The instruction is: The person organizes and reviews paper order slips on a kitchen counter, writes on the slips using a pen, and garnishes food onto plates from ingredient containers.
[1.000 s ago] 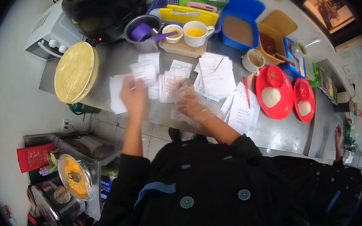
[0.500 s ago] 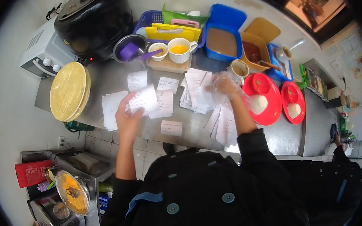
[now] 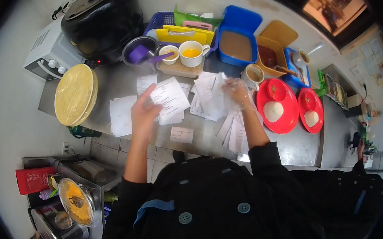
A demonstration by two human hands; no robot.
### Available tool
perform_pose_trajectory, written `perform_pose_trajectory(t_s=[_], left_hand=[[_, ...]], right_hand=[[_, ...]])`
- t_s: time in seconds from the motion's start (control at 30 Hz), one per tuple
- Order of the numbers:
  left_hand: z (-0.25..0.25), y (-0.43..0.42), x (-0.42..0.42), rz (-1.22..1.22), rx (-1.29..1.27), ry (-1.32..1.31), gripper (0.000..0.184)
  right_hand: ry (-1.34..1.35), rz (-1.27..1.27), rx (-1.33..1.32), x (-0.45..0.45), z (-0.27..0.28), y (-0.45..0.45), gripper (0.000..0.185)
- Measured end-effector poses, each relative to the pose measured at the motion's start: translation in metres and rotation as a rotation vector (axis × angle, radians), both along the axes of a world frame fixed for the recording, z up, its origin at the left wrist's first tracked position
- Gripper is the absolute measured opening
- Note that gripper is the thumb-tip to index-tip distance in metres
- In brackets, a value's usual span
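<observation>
My left hand [image 3: 145, 108] pinches a white printed receipt [image 3: 170, 99] between thumb and fingers, tilted above other slips on the steel counter. My right hand [image 3: 238, 92], in a clear plastic glove, has its fingers closed at the edge of a loose pile of receipts [image 3: 207, 93]; the glove blurs the exact grip. Below that hand, more long slips [image 3: 233, 134] lie fanned out. A blank-looking stack of paper [image 3: 123, 116] is left of my left hand, and a single small receipt [image 3: 182, 134] lies near the counter's front edge.
Behind the papers stand a white cup [image 3: 191, 53] with yellow liquid, a steel pot [image 3: 138, 49] and a blue tub [image 3: 238, 44]. Red plates [image 3: 285, 116] with rice are at right, a wrapped yellow plate [image 3: 75, 95] at left. A person in black [image 3: 346, 197] stands at far right.
My left hand has moved right and turned the receipt, so its printed side now faces me more fully. My right hand has shifted slightly but stays at the pile.
</observation>
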State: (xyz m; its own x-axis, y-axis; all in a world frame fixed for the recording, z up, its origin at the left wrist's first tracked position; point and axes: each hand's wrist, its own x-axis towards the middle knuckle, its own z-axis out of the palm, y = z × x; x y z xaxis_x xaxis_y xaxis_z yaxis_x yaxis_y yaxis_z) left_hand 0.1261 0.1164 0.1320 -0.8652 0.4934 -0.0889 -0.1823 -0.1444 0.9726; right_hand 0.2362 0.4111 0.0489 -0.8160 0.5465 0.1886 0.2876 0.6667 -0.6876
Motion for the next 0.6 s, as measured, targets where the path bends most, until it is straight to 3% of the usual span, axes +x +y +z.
perform_pose_trajectory(t_s=[0.2,0.37,0.43,0.47,0.53,0.6], left_hand=[[0.024,0.012,0.001,0.032,0.002,-0.048,0.037],[0.026,0.017,-0.002,0.025,-0.012,0.005,0.032],[0.007,0.018,-0.01,0.003,-0.239,0.367,0.031],[-0.002,0.021,-0.012,0.002,-0.236,0.371,0.031],[-0.02,0.029,-0.016,0.08,-0.461,0.793,0.031],[-0.035,0.041,-0.021,0.062,-0.487,0.794,0.031]], right_hand=[[0.1,-0.096,-0.238,0.01,0.08,-0.023,0.024],[-0.093,-0.064,-0.323,0.013,0.115,-0.035,0.02],[0.007,0.011,-0.459,0.01,0.066,-0.016,0.017],[0.106,0.091,-0.593,0.006,0.038,-0.005,0.015],[0.142,0.104,-0.659,0.0,0.003,0.009,0.015],[0.18,0.118,-0.725,-0.001,0.013,0.007,0.014]])
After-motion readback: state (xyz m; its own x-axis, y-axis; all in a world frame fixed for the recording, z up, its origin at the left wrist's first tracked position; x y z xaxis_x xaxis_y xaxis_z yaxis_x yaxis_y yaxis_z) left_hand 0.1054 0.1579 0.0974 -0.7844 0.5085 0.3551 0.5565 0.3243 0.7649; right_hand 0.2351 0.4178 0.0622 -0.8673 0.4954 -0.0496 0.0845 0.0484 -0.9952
